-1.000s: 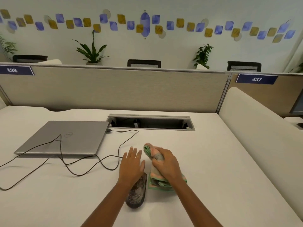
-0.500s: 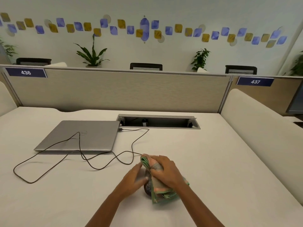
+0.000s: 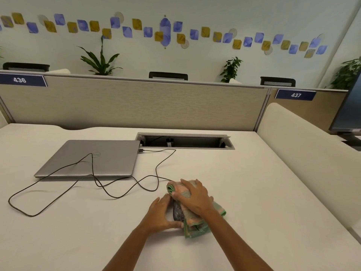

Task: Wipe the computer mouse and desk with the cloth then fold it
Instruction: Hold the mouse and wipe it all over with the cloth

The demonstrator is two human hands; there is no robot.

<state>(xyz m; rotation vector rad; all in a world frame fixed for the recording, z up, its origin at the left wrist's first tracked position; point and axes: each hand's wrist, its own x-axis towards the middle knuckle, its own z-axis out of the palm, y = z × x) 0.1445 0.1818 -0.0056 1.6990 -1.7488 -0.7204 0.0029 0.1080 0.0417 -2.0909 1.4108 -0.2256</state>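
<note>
A dark computer mouse [image 3: 177,212] lies on the white desk [image 3: 263,202], mostly covered. My right hand [image 3: 195,198] presses a bunched green and pink cloth [image 3: 197,225] down over the mouse, its fingers curled round the cloth's top. My left hand [image 3: 160,214] holds the mouse from its left side, thumb at the near end and fingers at the far end. The mouse's black cable [image 3: 156,169] runs off to the left and back.
A shut silver laptop [image 3: 91,157] lies at the left with the cable looped over it and across the desk. A cable slot [image 3: 185,140] is set in the desk's back. A beige partition [image 3: 136,104] stands behind, a padded divider [image 3: 312,157] at the right.
My right hand has brought the cloth over onto the mouse. My left hand has shifted from lying flat on the mouse to holding it at its side.
</note>
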